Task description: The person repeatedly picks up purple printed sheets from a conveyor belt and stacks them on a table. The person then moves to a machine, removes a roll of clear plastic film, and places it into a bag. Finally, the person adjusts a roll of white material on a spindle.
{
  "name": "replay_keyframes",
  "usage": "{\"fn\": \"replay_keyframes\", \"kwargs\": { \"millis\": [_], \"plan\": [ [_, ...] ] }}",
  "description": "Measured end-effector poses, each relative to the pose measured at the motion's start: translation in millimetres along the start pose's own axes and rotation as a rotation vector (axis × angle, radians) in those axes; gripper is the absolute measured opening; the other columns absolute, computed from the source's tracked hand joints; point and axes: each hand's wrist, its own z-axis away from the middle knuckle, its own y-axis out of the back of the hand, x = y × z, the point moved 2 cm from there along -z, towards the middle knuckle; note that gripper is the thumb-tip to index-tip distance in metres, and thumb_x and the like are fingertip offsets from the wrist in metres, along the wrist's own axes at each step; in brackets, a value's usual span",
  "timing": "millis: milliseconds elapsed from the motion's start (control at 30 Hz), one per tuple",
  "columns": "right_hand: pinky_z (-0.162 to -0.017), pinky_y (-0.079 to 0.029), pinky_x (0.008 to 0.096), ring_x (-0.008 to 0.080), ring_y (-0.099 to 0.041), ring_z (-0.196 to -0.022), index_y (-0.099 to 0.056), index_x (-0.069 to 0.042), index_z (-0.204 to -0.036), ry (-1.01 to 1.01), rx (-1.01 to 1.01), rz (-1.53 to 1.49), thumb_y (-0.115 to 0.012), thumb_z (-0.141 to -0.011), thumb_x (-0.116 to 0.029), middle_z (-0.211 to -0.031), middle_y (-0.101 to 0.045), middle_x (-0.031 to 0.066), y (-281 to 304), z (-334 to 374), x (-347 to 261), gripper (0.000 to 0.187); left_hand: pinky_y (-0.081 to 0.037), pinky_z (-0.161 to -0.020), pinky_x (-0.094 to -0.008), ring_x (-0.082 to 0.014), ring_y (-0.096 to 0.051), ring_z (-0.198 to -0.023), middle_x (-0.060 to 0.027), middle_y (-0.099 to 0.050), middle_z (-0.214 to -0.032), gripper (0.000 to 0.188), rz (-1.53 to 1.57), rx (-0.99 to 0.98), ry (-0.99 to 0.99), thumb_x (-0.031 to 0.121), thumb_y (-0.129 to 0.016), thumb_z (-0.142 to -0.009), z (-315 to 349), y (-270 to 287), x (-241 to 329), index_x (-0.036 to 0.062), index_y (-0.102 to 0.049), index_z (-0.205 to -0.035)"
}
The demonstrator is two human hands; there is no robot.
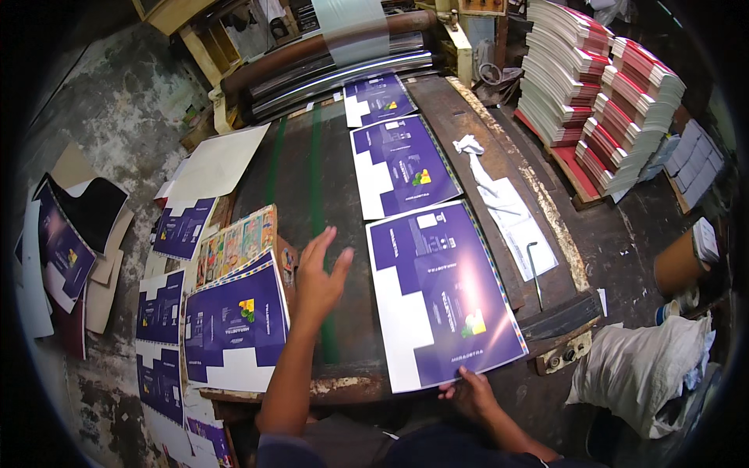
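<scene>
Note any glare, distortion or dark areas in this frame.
Head view: a pale, pinkish glare streak crosses the nearest purple-and-white printed sheet; head view: bright highlights line the metal roller; head view: fisheye distortion bows the machine bed's pale, worn right edge, and the corners fall to black.

Dark table [289,168] — purple-and-white sheets [441,292], white rag [481,173].
</scene>
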Motion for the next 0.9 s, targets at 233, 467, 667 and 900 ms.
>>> {"fn": "replay_keyframes", "kwargs": {
  "millis": [233, 467, 667, 900],
  "plan": [
    [-0.070, -0.058, 0.0440, 0.0187, -0.062, -0.067, -0.047, -0.004, -0.112, 0.187, 0.109, 0.066, -0.055, -0.099, -0.027, -0.087, -0.064, 0.0137, -30, -22, 0, 0.028, -0.033, -0.110, -0.0486, -0.0417, -0.042, -0.134, -0.0213, -0.049, -0.141, 0.066, -0.250, 0.053, -0.028, 0.031, -0.074, -0.083, 150, 119, 14, -0.0028, -0.051, -0.134],
    [-0.068, -0.059, 0.0386, 0.0174, -0.060, -0.078, -0.023, -0.013, -0.146, 0.259, 0.179, 0.145, -0.055, -0.097, -0.023, -0.117, -0.056, 0.0132, -49, -29, 1, 0.060, -0.033, -0.110, -0.0497, -0.0362, -0.043, -0.135, -0.0131, -0.051, -0.143, 0.051, -0.563, -0.094, 0.091, 0.024, -0.064, -0.091, 251, 110, -51, 0.0047, -0.053, -0.136],
    [-0.072, -0.058, 0.0402, 0.0212, -0.060, -0.091, -0.011, -0.015, -0.156, 0.374, 0.254, 0.164, -0.059, -0.094, -0.027, -0.138, -0.046, 0.0134, -60, -41, -7, 0.079, -0.043, -0.101, -0.0426, -0.0302, -0.063, -0.113, -0.0079, -0.072, -0.111, 0.023, -0.320, 0.187, 0.165, 0.017, -0.072, -0.086, 250, 114, -55, 0.0081, -0.073, -0.106],
    [-0.105, -0.038, 0.0421, 0.0302, -0.050, -0.123, -0.043, -0.005, -0.143, 0.650, -0.072, 1.043, -0.056, -0.097, -0.024, -0.137, -0.051, 0.0191, -97, -75, -34, 0.051, -0.048, -0.088, -0.0296, -0.0148, -0.064, -0.092, -0.0061, -0.073, -0.098, 0.031, 0.538, 0.557, 0.570, 0.029, -0.064, -0.096, 262, 121, -85, -0.0002, -0.072, -0.103]
  ]
}}
